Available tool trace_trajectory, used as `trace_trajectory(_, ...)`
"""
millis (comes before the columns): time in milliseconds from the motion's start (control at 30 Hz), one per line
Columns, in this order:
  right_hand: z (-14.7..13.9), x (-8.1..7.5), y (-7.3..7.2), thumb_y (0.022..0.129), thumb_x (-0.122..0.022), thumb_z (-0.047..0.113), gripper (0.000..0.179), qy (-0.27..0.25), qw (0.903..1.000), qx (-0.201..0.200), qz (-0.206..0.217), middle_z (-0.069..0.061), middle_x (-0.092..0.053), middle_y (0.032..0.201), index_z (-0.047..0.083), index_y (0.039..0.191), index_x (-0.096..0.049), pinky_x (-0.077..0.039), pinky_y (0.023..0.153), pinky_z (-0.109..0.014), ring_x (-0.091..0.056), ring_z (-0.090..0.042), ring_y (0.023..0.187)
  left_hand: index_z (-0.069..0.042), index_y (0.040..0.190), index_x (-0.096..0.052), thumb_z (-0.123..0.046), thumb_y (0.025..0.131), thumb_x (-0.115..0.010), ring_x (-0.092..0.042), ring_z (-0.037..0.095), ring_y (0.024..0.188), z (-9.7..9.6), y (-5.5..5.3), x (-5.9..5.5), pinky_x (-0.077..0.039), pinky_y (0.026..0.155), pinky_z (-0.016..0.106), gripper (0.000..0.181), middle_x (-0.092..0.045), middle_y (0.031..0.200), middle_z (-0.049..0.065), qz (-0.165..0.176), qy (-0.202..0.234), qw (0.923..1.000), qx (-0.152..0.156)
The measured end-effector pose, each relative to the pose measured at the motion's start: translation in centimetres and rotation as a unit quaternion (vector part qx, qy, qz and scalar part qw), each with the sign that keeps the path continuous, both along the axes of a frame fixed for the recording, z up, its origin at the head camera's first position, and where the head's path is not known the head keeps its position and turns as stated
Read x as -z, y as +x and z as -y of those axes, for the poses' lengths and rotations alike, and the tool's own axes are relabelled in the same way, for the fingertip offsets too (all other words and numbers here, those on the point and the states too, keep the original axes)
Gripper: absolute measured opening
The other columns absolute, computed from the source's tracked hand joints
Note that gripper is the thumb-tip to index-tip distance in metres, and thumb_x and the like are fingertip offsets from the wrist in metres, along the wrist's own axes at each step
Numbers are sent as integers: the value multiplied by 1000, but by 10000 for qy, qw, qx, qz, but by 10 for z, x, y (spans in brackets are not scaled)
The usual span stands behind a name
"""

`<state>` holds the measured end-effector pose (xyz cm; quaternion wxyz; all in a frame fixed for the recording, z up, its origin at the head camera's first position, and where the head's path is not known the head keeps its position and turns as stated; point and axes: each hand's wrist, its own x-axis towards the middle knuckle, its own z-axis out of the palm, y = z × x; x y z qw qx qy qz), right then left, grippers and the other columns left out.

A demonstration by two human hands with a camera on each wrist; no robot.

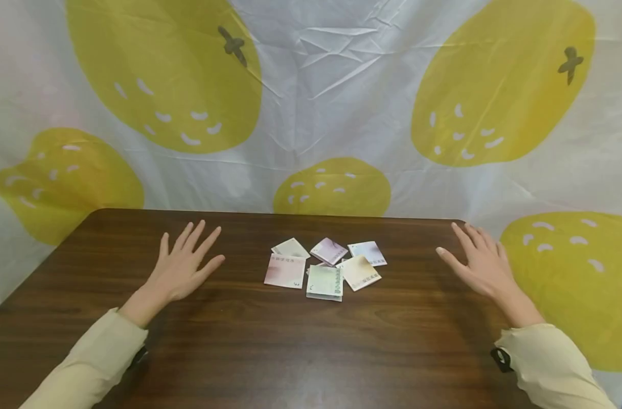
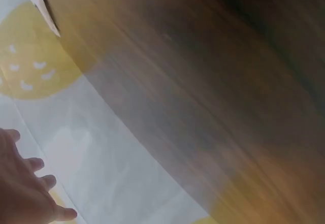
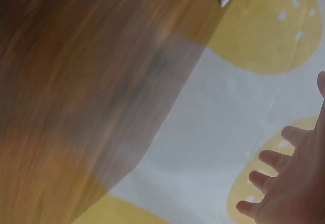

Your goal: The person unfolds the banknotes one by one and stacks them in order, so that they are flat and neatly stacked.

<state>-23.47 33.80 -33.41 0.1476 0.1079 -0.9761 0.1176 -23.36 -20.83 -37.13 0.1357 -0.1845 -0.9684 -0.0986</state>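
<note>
Several folded paper notes that look like banknotes lie in a loose cluster at the middle of the table. In front are a pink note [image 1: 285, 271], a green note [image 1: 324, 280] and a yellow note [image 1: 359, 272], some overlapping others. Behind them lie a pale note [image 1: 292, 247], a purple note [image 1: 329, 251] and a bluish note [image 1: 369, 253]. To the left of the cluster, my left hand [image 1: 180, 268] is held over the table with fingers spread, holding nothing. My right hand [image 1: 483, 264], also spread and bare, is at the table's right side, apart from the notes.
The dark wooden table [image 1: 270, 352] has rounded far corners. Directly behind its far edge hangs a white cloth [image 1: 336, 125] printed with large yellow fruit. Each sleeve has a dark wrist device [image 1: 502, 359] at the cuff.
</note>
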Motion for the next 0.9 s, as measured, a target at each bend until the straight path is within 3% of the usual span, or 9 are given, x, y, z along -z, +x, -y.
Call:
trace_trajectory(133, 16, 1, -5, 88, -44, 44, 64, -115, 9986, -358, -379, -26, -31, 131, 8, 138, -26, -17, 86, -62, -23, -45, 119, -19, 141, -21, -48, 91, -35, -10, 33, 128, -11, -2, -3, 0, 93, 61, 60, -16, 143, 14, -22, 104, 9998, 154)
trace_trajectory(267, 29, 8, -9, 89, -44, 41, 59, -184, 9969, -606, -462, -26, -37, 126, 5, 135, -32, -24, 82, -61, -30, -44, 115, -16, 139, -27, -49, 91, -33, -15, 33, 127, -22, -4, 1, -6, 92, 61, 58, -23, 140, 15, 22, 124, 9996, 269)
trace_trajectory(433, 44, 17, -12, 90, -43, 39, 56, -444, 9958, -779, -172, -23, -40, 126, 4, 133, -35, -26, 83, -60, -32, -42, 114, -16, 137, -31, -49, 92, -30, -25, 33, 123, -32, -4, 5, -11, 94, 57, 57, -31, 136, 15, 94, 9, 9993, 364)
trace_trajectory(633, 61, 25, -15, 91, -42, 37, 53, -917, 9914, -919, 191, -21, -48, 119, 2, 130, -38, -31, 85, -52, -40, -36, 109, -14, 134, -37, -47, 92, -32, -41, 33, 109, -41, -6, 11, -29, 87, 51, 54, -46, 122, 14, 209, -18, 9984, 521)
trace_trajectory(900, 81, 35, -21, 89, -51, 22, 40, -1802, 9723, -1436, 382, -13, -57, 99, -1, 122, -46, -40, 77, -43, -53, -26, 90, -10, 131, -41, -45, 91, -37, -49, 32, 99, -50, -12, 16, -40, 75, 48, 53, -52, 109, 16, 422, 44, 9969, 657)
